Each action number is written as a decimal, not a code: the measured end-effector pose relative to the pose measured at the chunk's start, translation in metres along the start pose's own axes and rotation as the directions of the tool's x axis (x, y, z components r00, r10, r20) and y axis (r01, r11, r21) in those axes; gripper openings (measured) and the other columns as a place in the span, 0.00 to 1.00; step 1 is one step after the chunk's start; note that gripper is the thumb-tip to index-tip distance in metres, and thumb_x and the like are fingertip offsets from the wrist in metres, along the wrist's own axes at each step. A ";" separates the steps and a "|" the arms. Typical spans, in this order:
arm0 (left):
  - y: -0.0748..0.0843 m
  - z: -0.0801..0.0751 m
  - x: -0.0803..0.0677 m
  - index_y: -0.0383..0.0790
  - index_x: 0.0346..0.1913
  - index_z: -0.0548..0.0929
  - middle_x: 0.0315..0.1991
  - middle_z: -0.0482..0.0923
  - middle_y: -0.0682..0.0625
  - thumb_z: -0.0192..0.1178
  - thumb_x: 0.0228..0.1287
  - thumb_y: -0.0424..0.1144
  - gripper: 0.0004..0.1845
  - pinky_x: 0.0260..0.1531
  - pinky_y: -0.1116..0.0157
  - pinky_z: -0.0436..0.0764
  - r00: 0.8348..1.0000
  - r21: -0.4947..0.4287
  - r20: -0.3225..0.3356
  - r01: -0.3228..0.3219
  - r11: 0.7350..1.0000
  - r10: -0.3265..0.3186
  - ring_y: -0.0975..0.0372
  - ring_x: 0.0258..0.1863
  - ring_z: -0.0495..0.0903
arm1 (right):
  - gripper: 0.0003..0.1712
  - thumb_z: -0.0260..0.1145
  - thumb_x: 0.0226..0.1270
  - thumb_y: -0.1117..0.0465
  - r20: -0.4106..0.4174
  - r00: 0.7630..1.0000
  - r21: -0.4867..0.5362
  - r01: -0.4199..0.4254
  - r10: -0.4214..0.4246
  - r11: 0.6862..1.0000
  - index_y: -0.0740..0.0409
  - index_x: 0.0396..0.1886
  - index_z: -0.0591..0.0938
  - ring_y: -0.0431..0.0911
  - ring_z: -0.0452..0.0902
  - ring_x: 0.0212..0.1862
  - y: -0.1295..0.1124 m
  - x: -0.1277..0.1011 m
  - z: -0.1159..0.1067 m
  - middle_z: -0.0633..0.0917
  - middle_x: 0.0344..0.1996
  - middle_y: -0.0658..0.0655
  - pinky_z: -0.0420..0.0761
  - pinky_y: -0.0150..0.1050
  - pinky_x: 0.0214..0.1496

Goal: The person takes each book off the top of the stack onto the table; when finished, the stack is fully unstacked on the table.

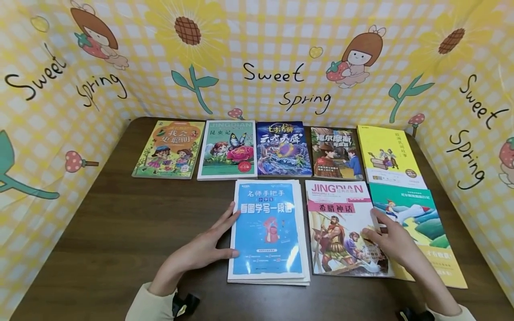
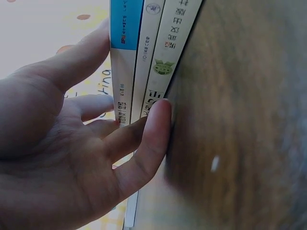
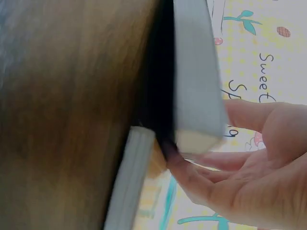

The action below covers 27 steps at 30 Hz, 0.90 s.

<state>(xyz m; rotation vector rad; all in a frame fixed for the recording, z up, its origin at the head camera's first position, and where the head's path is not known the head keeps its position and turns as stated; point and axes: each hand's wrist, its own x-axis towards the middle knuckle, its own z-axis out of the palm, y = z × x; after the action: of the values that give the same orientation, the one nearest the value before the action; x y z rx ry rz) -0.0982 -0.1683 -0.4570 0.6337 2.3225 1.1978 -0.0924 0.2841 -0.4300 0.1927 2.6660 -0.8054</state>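
Note:
A stack of paperbacks with a blue-covered workbook [image 1: 267,227] on top lies near the front middle. My left hand [image 1: 209,245] is at its left side, thumb and fingers spread along the edge. In the left wrist view several spines [image 2: 148,52] stand out, and the little finger touches the lowest one. My right hand [image 1: 391,238] grips the right edge of a white-covered book [image 1: 335,240] with armoured figures, thumb on the cover side. The right wrist view shows this book's page block [image 3: 197,67] tilted up from the table, fingertips under its edge. It overlaps a green-and-yellow book [image 1: 429,236].
Along the back of the dark wooden table [image 1: 100,240] lie an orange-and-yellow book [image 1: 168,151], a green butterfly book [image 1: 229,151], a purple-blue book [image 1: 284,149], a brown detective book [image 1: 336,154] and a yellow book [image 1: 389,154]. Checked cloth [image 1: 273,26] surrounds the table.

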 end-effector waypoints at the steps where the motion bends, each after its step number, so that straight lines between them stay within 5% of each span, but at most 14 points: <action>1: 0.000 0.000 0.000 0.52 0.78 0.45 0.78 0.29 0.53 0.63 0.63 0.50 0.47 0.65 0.39 0.55 1.000 0.000 0.001 0.002 1.000 -0.002 0.49 0.75 0.39 | 0.47 0.61 0.68 0.44 0.000 1.000 -0.013 0.007 -0.007 1.000 0.71 0.72 0.56 0.72 0.68 0.58 -0.001 -0.001 0.000 0.63 0.65 0.80 0.76 0.62 0.51; 7: 0.002 -0.001 0.000 0.52 0.78 0.46 0.78 0.30 0.53 0.64 0.63 0.49 0.47 0.65 0.39 0.55 1.000 -0.006 -0.002 0.017 1.000 -0.017 0.49 0.75 0.39 | 0.42 0.59 0.70 0.46 -0.060 0.994 -0.068 0.091 -0.095 0.994 0.75 0.68 0.62 0.71 0.72 0.55 -0.010 -0.010 -0.002 0.68 0.61 0.79 0.78 0.60 0.48; 14: 0.003 -0.001 0.000 0.53 0.78 0.46 0.78 0.30 0.54 0.64 0.63 0.49 0.47 0.65 0.38 0.55 1.000 0.001 -0.002 0.021 1.000 -0.021 0.49 0.75 0.39 | 0.40 0.58 0.71 0.44 -0.097 0.979 -0.060 0.174 -0.179 0.983 0.66 0.71 0.63 0.71 0.67 0.60 -0.036 -0.022 -0.004 0.65 0.65 0.76 0.72 0.65 0.54; 22: 0.001 0.000 0.000 0.53 0.78 0.46 0.78 0.30 0.54 0.64 0.63 0.50 0.47 0.65 0.38 0.55 1.000 0.003 -0.010 0.017 1.000 -0.017 0.49 0.75 0.39 | 0.37 0.61 0.69 0.44 0.046 0.954 0.132 0.287 -0.295 0.949 0.54 0.72 0.65 0.65 0.73 0.58 -0.077 -0.028 0.026 0.72 0.65 0.66 0.79 0.57 0.50; 27: 0.000 0.001 0.000 0.52 0.78 0.47 0.78 0.30 0.53 0.64 0.63 0.49 0.47 0.65 0.39 0.54 1.000 -0.010 -0.005 0.003 1.000 -0.003 0.49 0.75 0.39 | 0.39 0.62 0.68 0.44 0.099 0.944 0.154 0.298 -0.315 0.942 0.48 0.75 0.61 0.60 0.75 0.58 -0.090 -0.020 0.047 0.73 0.64 0.63 0.78 0.55 0.52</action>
<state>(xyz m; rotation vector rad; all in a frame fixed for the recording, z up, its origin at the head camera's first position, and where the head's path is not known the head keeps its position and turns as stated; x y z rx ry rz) -0.0976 -0.1677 -0.4571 0.6238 2.3201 1.2099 -0.0805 0.1825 -0.4127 -0.2405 2.5593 -1.0599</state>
